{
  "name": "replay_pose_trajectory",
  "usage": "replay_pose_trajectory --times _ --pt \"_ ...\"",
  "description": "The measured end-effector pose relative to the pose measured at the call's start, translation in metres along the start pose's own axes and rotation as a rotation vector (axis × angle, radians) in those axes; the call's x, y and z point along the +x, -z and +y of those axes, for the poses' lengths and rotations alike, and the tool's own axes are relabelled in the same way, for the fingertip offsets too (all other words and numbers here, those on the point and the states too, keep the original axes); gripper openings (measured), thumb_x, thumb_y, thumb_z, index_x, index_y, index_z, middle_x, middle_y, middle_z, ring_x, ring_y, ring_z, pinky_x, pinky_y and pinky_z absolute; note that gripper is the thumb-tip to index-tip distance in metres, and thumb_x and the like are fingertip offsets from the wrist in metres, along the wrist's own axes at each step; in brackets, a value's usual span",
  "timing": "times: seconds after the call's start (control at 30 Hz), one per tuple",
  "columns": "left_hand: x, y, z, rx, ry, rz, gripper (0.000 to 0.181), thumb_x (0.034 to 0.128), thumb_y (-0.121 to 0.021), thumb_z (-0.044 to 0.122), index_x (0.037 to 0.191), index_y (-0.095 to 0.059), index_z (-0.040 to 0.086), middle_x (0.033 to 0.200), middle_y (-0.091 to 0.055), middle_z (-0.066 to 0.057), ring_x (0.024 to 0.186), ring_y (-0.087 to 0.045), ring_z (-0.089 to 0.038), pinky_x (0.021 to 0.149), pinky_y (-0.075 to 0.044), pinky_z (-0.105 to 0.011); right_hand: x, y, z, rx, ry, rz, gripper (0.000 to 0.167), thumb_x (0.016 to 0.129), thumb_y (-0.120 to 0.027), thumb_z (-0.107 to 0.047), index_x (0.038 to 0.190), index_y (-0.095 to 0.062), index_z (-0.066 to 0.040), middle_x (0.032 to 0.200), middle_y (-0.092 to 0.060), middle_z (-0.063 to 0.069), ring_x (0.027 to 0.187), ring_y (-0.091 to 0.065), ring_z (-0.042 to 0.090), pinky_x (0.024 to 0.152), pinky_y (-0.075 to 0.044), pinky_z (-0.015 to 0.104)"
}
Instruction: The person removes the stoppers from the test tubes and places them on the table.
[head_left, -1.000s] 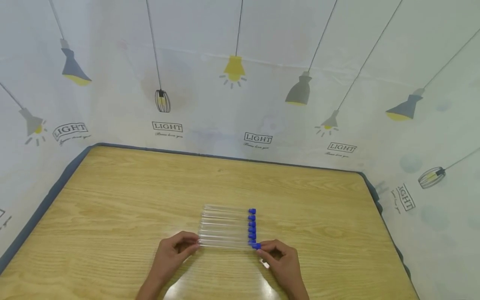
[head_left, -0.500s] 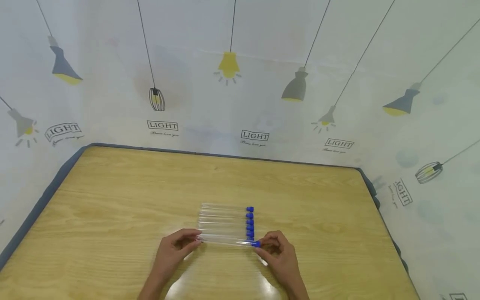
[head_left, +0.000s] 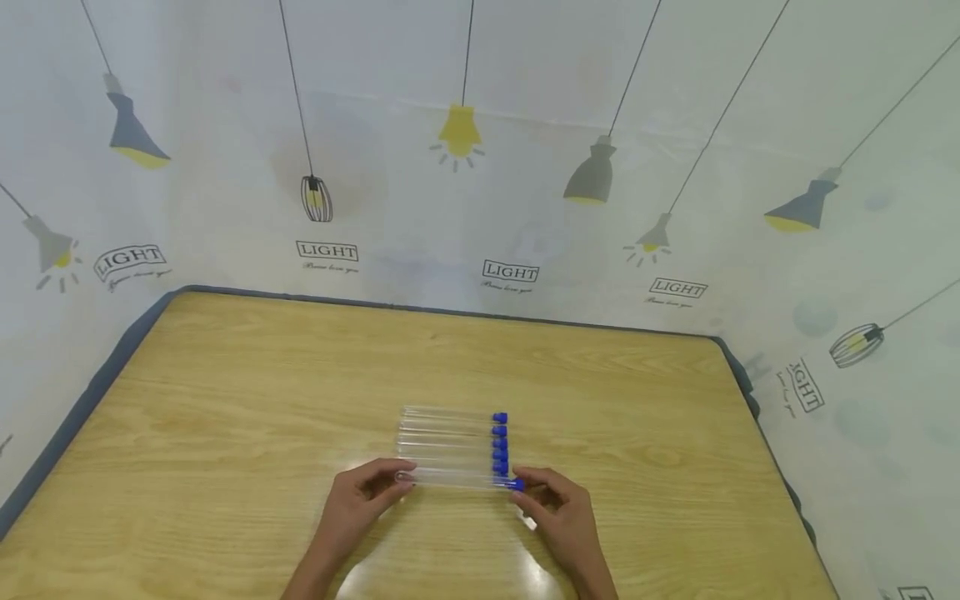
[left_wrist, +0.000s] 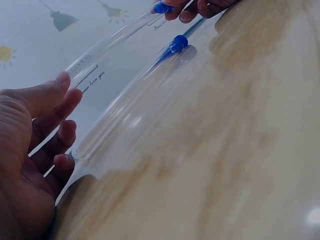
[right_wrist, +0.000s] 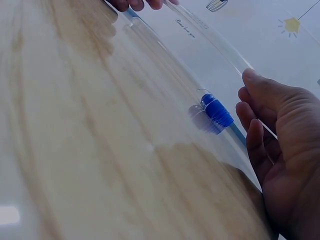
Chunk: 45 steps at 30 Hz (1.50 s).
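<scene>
A clear tube with a blue cap [head_left: 461,480] is held level between both hands, above the table in the wrist views. My left hand [head_left: 360,497] pinches its rounded left end between thumb and fingers. At the capped end, my right hand [head_left: 558,508] pinches with thumb and index finger; in the right wrist view the right hand [right_wrist: 290,135] hides that cap. Behind it several similar tubes [head_left: 450,432] lie side by side, blue caps [head_left: 499,431] to the right. The left wrist view shows a tube lying on the table [left_wrist: 120,110] beneath the held one.
The wooden table [head_left: 262,400] has a dark blue edge strip [head_left: 465,313] along its back and sides. Behind and beside it hangs a pale sheet [head_left: 405,192] printed with lamps and lettering.
The nearest tube has come up off the table in both hands and shifted slightly right. My left hand has moved a little right and up. The other tubes keep their row.
</scene>
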<state>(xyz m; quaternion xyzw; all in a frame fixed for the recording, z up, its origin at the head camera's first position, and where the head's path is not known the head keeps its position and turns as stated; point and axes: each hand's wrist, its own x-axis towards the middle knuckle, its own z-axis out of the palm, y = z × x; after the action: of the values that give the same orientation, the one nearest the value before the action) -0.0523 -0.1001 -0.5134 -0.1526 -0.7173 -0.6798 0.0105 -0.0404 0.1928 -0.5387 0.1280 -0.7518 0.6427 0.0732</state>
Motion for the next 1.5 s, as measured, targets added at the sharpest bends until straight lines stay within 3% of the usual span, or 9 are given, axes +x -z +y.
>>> replay_pose_trajectory --times 0.17,0.4,0.6,0.83,1.03,1.17,1.23,1.4,1.5 --pt "0.001 -0.001 0.001 0.007 -0.051 -0.008 0.019 0.0832 -0.070 -0.004 0.102 -0.067 -0.006 0.088 -0.068 -0.017 0.075 -0.064 -0.015 0.061 -0.054 -0.025 0.002 0.000 -0.016 0.001 0.040 -0.013 0.023 0.080 -0.071 0.009 0.103 -0.065 0.011 0.086 -0.068 0.013 0.060 -0.061 0.035 0.040 -0.049 0.032" --pt "0.001 0.000 -0.001 0.022 -0.093 -0.026 0.019 0.0817 -0.069 -0.008 0.100 -0.066 -0.008 0.084 -0.065 -0.016 0.070 -0.061 -0.015 0.057 -0.052 -0.023 0.003 -0.001 -0.027 -0.011 -0.010 -0.006 0.022 0.080 -0.071 0.009 0.102 -0.065 0.010 0.085 -0.068 0.012 0.062 -0.061 0.035 0.043 -0.051 0.036" --pt "-0.001 0.002 -0.020 0.028 -0.074 -0.022 0.020 0.0815 -0.069 -0.008 0.102 -0.067 -0.005 0.084 -0.066 -0.016 0.068 -0.060 -0.016 0.056 -0.051 -0.023 0.002 -0.003 -0.024 -0.009 -0.016 -0.007 0.021 0.081 -0.071 0.008 0.102 -0.066 0.010 0.086 -0.068 0.011 0.062 -0.062 0.031 0.045 -0.052 0.036" --pt "-0.001 0.003 -0.030 0.034 -0.120 -0.011 0.021 0.0832 -0.071 -0.001 0.103 -0.069 0.003 0.082 -0.065 -0.012 0.065 -0.057 -0.013 0.053 -0.050 -0.023 0.003 -0.003 -0.024 -0.026 -0.028 -0.011 0.022 0.082 -0.072 0.004 0.102 -0.066 0.008 0.083 -0.067 0.016 0.062 -0.062 0.030 0.049 -0.053 0.032" --pt "-0.001 0.005 -0.031 0.017 -0.104 -0.015 0.021 0.0838 -0.071 0.000 0.104 -0.069 0.003 0.085 -0.067 -0.011 0.069 -0.059 -0.014 0.056 -0.051 -0.024 0.004 -0.005 -0.021 -0.022 -0.042 0.011 0.022 0.081 -0.073 0.005 0.102 -0.066 0.008 0.082 -0.067 0.015 0.062 -0.063 0.026 0.047 -0.053 0.033" --pt "-0.001 0.007 -0.030 0.015 -0.073 -0.004 0.021 0.0818 -0.071 -0.002 0.103 -0.069 0.001 0.090 -0.069 -0.012 0.075 -0.062 -0.015 0.061 -0.053 -0.024 0.005 -0.006 -0.008 -0.004 -0.085 0.016 0.024 0.082 -0.074 0.000 0.104 -0.067 0.005 0.079 -0.066 0.013 0.061 -0.063 0.028 0.043 -0.052 0.034" --pt "-0.001 0.007 -0.029 0.010 -0.090 -0.005 0.021 0.0812 -0.070 -0.006 0.102 -0.068 -0.002 0.090 -0.068 -0.015 0.074 -0.063 -0.017 0.061 -0.053 -0.024 0.005 -0.006 -0.001 -0.010 -0.096 0.022 0.024 0.082 -0.075 -0.002 0.104 -0.068 0.002 0.080 -0.067 0.013 0.061 -0.063 0.027 0.044 -0.052 0.033" --pt "0.001 0.002 -0.012 -0.014 -0.108 -0.038 0.019 0.0823 -0.067 -0.011 0.102 -0.066 -0.008 0.090 -0.065 -0.024 0.078 -0.062 -0.025 0.067 -0.054 -0.026 0.004 -0.002 0.004 -0.016 -0.075 0.030 0.023 0.082 -0.075 -0.004 0.103 -0.069 0.000 0.080 -0.068 0.014 0.061 -0.063 0.024 0.048 -0.052 0.029" --pt "0.001 0.002 -0.008 0.000 -0.088 -0.040 0.019 0.0832 -0.067 -0.008 0.102 -0.067 -0.006 0.091 -0.066 -0.022 0.079 -0.063 -0.025 0.068 -0.055 -0.027 0.004 -0.002 -0.001 -0.004 -0.077 0.029 0.023 0.082 -0.074 0.000 0.104 -0.067 0.004 0.080 -0.067 0.016 0.060 -0.062 0.027 0.049 -0.052 0.030"
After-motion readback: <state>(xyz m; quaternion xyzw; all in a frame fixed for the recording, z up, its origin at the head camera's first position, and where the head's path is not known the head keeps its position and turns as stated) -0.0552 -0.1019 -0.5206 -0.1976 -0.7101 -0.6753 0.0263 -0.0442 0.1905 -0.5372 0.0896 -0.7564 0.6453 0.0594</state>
